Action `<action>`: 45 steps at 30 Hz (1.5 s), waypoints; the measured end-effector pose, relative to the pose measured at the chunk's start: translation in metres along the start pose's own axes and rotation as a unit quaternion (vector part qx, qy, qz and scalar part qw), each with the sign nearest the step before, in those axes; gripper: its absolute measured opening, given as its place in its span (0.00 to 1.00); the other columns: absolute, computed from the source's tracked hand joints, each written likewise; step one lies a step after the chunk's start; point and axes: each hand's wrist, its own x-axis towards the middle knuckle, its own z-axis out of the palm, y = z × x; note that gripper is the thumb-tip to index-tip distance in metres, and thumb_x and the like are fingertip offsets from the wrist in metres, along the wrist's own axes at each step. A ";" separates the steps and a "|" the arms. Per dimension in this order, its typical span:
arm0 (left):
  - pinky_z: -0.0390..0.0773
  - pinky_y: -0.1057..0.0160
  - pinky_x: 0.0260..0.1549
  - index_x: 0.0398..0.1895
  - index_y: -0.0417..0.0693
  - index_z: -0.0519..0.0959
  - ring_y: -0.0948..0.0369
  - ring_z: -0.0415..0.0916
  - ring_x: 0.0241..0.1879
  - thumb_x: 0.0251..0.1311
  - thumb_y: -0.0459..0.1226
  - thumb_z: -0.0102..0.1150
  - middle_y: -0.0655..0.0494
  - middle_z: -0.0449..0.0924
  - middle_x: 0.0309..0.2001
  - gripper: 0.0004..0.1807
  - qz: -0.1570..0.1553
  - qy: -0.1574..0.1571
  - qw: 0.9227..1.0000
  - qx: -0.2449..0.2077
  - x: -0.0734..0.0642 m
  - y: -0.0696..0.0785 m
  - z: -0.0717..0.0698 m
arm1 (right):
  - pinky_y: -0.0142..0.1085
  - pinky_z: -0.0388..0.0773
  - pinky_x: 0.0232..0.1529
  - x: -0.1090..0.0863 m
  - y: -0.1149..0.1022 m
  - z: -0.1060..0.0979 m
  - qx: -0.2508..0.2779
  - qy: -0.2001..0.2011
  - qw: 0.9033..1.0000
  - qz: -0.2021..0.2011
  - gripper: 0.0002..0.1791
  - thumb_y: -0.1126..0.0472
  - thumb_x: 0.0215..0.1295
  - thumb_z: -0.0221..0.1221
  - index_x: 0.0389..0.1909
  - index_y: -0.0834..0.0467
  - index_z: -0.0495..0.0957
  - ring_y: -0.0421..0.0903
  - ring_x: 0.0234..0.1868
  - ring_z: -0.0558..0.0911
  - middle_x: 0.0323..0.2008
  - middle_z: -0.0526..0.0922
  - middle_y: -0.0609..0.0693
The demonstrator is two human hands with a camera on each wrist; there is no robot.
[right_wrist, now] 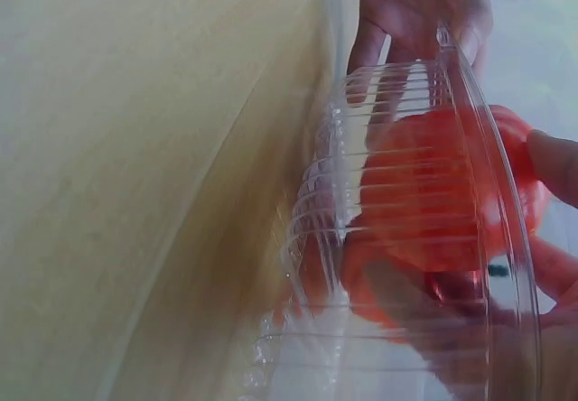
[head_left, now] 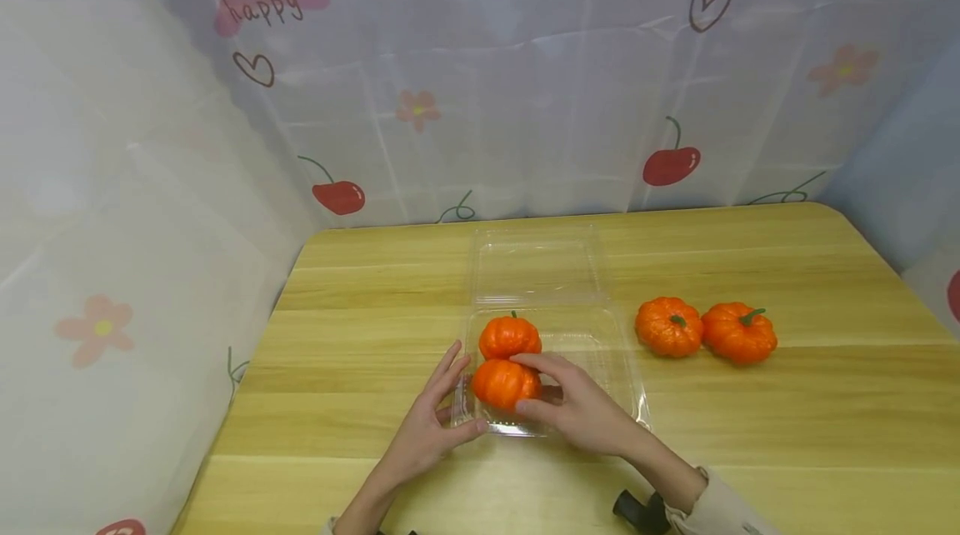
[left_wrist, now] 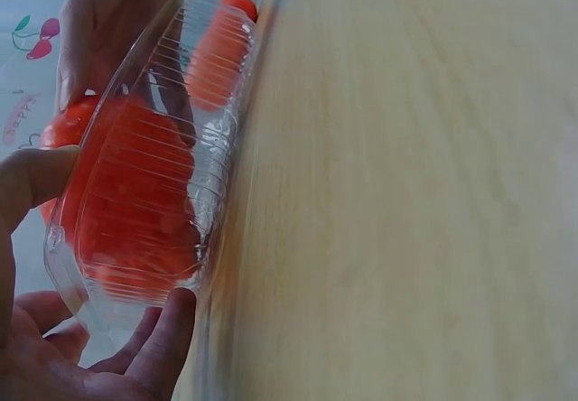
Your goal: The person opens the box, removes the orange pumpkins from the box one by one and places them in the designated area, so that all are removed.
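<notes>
A clear plastic clamshell box (head_left: 600, 356) lies with its lid (head_left: 536, 267) laid back. Two small orange pumpkins sit in its left side, a rear pumpkin (head_left: 510, 337) and a front pumpkin (head_left: 504, 385) touching it. My right hand (head_left: 583, 408) holds the front pumpkin from the right, fingers on top and thumb at its near side; the right wrist view shows this pumpkin (right_wrist: 424, 193) through the ribbed wall. My left hand (head_left: 422, 437) holds the box's near left corner. In the left wrist view its thumb touches the rim and a fingertip (left_wrist: 176, 320) the side wall.
Two more orange pumpkins, one on the left (head_left: 669, 327) and one on the right (head_left: 739, 333), stand side by side to the right of the box. A black object (head_left: 639, 512) shows by the right sleeve. A patterned curtain (head_left: 525, 102) borders the wooden table (head_left: 810, 435).
</notes>
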 end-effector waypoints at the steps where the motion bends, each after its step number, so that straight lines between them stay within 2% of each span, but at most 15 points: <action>1: 0.71 0.49 0.61 0.75 0.37 0.57 0.38 0.52 0.71 0.57 0.31 0.68 0.53 0.36 0.79 0.44 0.003 0.000 1.000 0.002 0.000 -0.001 0.000 | 0.40 0.78 0.56 0.000 0.000 0.000 0.003 0.003 1.000 -0.002 0.28 0.59 0.66 0.65 0.65 0.60 0.71 0.54 0.59 0.74 0.58 0.73 0.55; 4: 0.71 0.49 0.61 0.75 0.38 0.57 0.38 0.52 0.71 0.57 0.31 0.68 0.53 0.37 0.79 0.44 0.003 0.004 1.000 0.006 -0.001 -0.002 0.000 | 0.39 0.80 0.53 -0.002 0.000 -0.002 0.009 0.006 1.000 -0.006 0.28 0.59 0.65 0.65 0.65 0.59 0.71 0.54 0.58 0.74 0.55 0.74 0.54; 9: 0.71 0.50 0.61 0.75 0.37 0.57 0.39 0.52 0.71 0.56 0.31 0.69 0.54 0.37 0.79 0.44 0.000 0.005 1.000 -0.001 -0.001 -0.003 0.000 | 0.38 0.82 0.49 -0.004 0.000 -0.004 0.011 0.002 1.000 -0.007 0.28 0.58 0.66 0.64 0.66 0.57 0.70 0.59 0.60 0.73 0.57 0.73 0.55; 18: 0.71 0.47 0.61 0.75 0.39 0.58 0.40 0.53 0.71 0.55 0.33 0.71 0.57 0.38 0.79 0.46 -0.010 0.010 1.000 0.011 -0.001 0.000 0.001 | 0.36 0.82 0.48 -0.007 -0.001 -0.006 0.042 -0.010 0.999 -0.007 0.28 0.61 0.67 0.63 0.66 0.59 0.70 0.60 0.61 0.73 0.64 0.70 0.59; 21: 0.71 0.49 0.61 0.75 0.39 0.58 0.41 0.54 0.71 0.54 0.34 0.71 0.59 0.38 0.79 0.46 -0.017 0.011 1.000 0.012 -0.001 0.000 0.002 | 0.36 0.82 0.48 -0.009 -0.003 -0.007 0.048 -0.011 0.999 0.000 0.28 0.61 0.67 0.62 0.66 0.58 0.69 0.59 0.58 0.76 0.64 0.70 0.60; 26: 0.71 0.49 0.61 0.75 0.39 0.58 0.40 0.53 0.71 0.53 0.35 0.72 0.58 0.38 0.79 0.47 -0.012 0.011 1.000 0.010 -0.001 0.000 0.002 | 0.37 0.83 0.47 -0.010 -0.007 -0.010 0.047 -0.006 0.999 0.009 0.28 0.61 0.67 0.62 0.67 0.57 0.69 0.57 0.53 0.80 0.65 0.70 0.61; 29: 0.71 0.47 0.61 0.75 0.39 0.58 0.40 0.53 0.71 0.54 0.35 0.71 0.58 0.38 0.79 0.46 -0.009 0.013 1.000 0.011 -0.001 0.000 0.002 | 0.37 0.82 0.49 -0.011 -0.011 -0.012 0.036 -0.001 0.999 0.005 0.28 0.61 0.68 0.62 0.67 0.57 0.69 0.57 0.54 0.79 0.66 0.69 0.60; 37: 0.71 0.44 0.60 0.75 0.38 0.58 0.37 0.54 0.70 0.56 0.34 0.71 0.57 0.38 0.79 0.45 -0.005 0.012 1.000 0.015 0.000 -0.001 0.001 | 0.43 0.79 0.55 -0.019 -0.023 -0.019 0.010 0.026 0.999 -0.028 0.26 0.60 0.67 0.63 0.66 0.52 0.71 0.55 0.60 0.73 0.64 0.72 0.51; 45: 0.70 0.46 0.61 0.75 0.38 0.57 0.39 0.54 0.71 0.55 0.34 0.71 0.56 0.37 0.79 0.46 -0.012 0.011 1.000 0.006 0.000 0.000 0.001 | 0.45 0.81 0.51 -0.030 -0.030 -0.027 -0.007 0.019 0.999 -0.046 0.25 0.59 0.68 0.62 0.64 0.45 0.71 0.49 0.58 0.74 0.59 0.71 0.45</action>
